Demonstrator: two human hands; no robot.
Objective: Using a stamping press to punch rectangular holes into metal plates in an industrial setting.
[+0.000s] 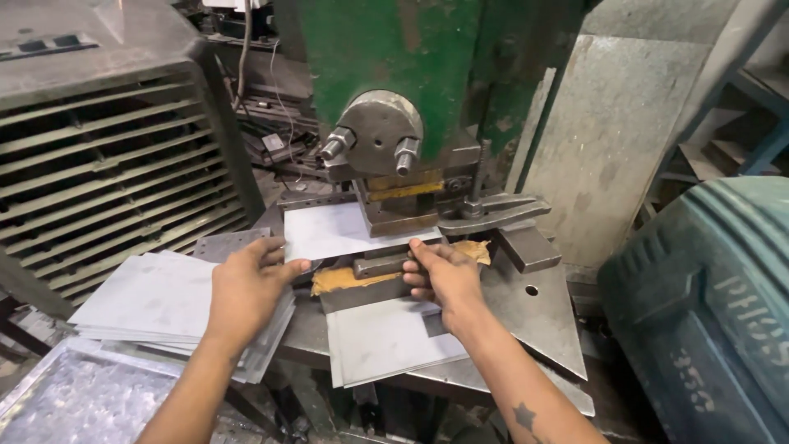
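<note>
Grimy workshop surroundings crowd a green press (394, 66) whose grey round head with two bolts hangs over a steel bed (534, 321). Under that head lies the thin metal sheet (337, 230), pale grey, flat and dull, with clean straight edges; its far part reaches beneath the yellowish die block (403, 191) and its near edge points toward the person.

At the sheet's near left corner sits the left hand (246, 288), fingers curled and pinching the edge, thumb pointing right. On the other side, the right hand (444, 275) rests with fingers pressed together on a dark steel bar (378, 265) just beside the sheet's near right edge; whether it touches the sheet itself I cannot tell. A strip of brown cardboard (345, 279) lies between the hands, under the bar.

Below the right wrist, more cut sheets (386, 341) lie flat on the bed, one with a notch cut from its corner. Left of the press, a loose stack of similar sheets (148, 300) lies fanned out beneath the left forearm, and a shiny tray (74, 395) lies lower still. A slatted grey cabinet (107, 156) rises at far left, a teal machine housing (707, 312) at right, and a clamp arm (493, 215) juts out close over the right hand.
</note>
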